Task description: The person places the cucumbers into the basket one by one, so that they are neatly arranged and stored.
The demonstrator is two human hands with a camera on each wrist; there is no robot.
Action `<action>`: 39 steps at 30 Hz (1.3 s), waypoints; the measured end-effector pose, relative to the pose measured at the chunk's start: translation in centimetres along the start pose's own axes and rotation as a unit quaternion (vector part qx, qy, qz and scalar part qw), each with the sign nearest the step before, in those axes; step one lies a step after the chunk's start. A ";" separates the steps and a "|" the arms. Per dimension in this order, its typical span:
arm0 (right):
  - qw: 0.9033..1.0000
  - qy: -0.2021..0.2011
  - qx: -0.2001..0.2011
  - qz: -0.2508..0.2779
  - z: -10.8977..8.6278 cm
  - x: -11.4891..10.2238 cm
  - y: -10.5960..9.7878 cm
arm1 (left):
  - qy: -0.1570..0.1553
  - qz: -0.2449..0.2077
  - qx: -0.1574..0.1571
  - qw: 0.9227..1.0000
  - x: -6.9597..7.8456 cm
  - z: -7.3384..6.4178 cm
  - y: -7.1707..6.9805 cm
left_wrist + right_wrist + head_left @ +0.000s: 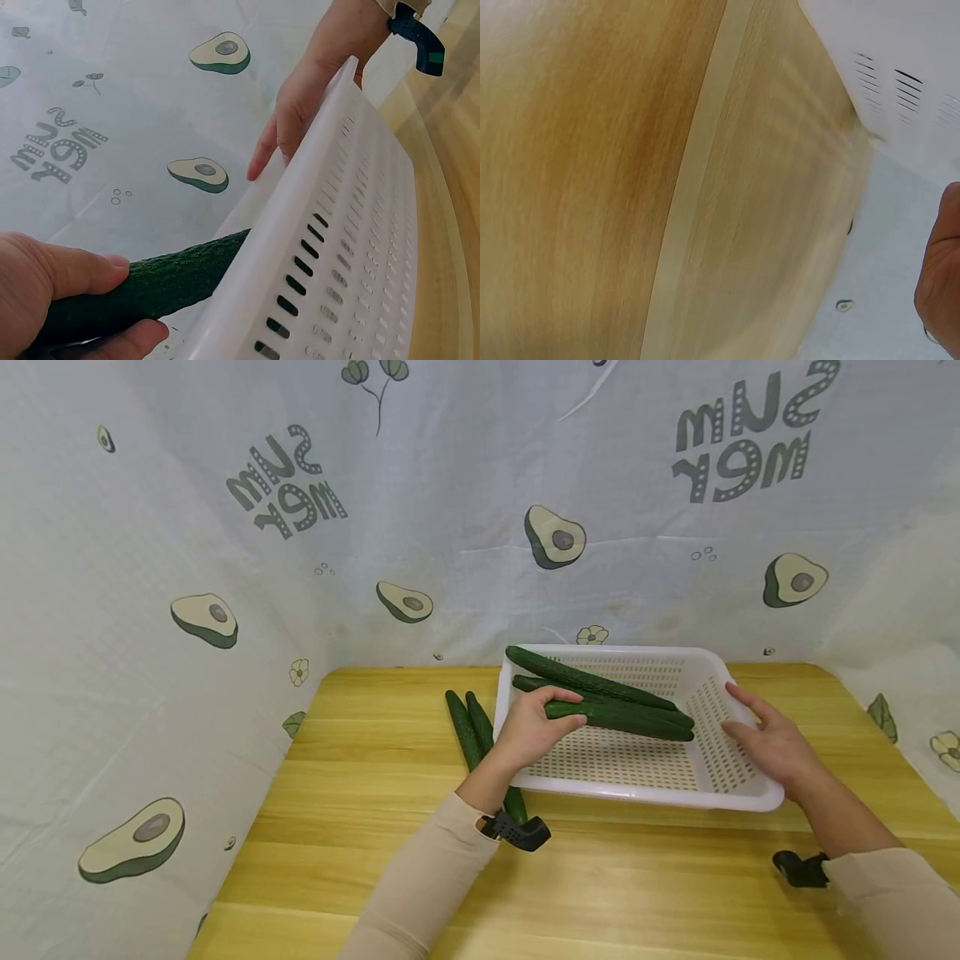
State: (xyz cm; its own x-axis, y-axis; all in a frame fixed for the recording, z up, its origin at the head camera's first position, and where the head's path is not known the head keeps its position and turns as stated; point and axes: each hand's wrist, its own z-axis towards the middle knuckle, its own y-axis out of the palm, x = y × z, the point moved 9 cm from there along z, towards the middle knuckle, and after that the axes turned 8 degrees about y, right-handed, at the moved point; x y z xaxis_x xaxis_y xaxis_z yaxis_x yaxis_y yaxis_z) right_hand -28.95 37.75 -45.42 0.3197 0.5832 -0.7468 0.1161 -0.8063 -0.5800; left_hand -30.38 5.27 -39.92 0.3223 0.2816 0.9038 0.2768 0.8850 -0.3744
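Note:
In the head view my left hand (pixel 534 727) pinches the near end of a dark green cucumber (pixel 637 720) between thumb and fingers. The left wrist view shows this cucumber (pixel 172 277) slanting over the basket's edge. Two more cucumbers, one of them the long upper cucumber (pixel 588 677), lie in the white slotted plastic basket (pixel 600 792). At the basket's right end my right hand (pixel 776 747) grips the rim, thumb on the inner side; its other fingers are mostly hidden. Left of the basket, two cucumbers (pixel 465 731) lie on the table, partly behind my left wrist.
The wooden table (pixel 360 827) carries the basket near its back edge. Behind and at the sides hangs a pale curtain (pixel 465 485) printed with avocados and lettering. A black wrist device (pixel 517 832) sits on my left wrist, above the table.

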 end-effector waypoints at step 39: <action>1.000 -0.009 0.006 -0.002 0.1 0.1 0.0 | -0.025 0.186 -0.016 0.982 -1.0 1.4 -1.0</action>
State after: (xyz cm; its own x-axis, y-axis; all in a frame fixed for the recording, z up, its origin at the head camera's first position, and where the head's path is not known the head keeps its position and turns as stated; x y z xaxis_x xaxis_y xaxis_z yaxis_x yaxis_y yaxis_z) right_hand -29.04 37.88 -45.53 0.3026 0.5879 -0.7502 0.1057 -0.8029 -0.5866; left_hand -32.22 4.65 -40.21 0.3614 0.6026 0.7116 0.1770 0.7049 -0.6868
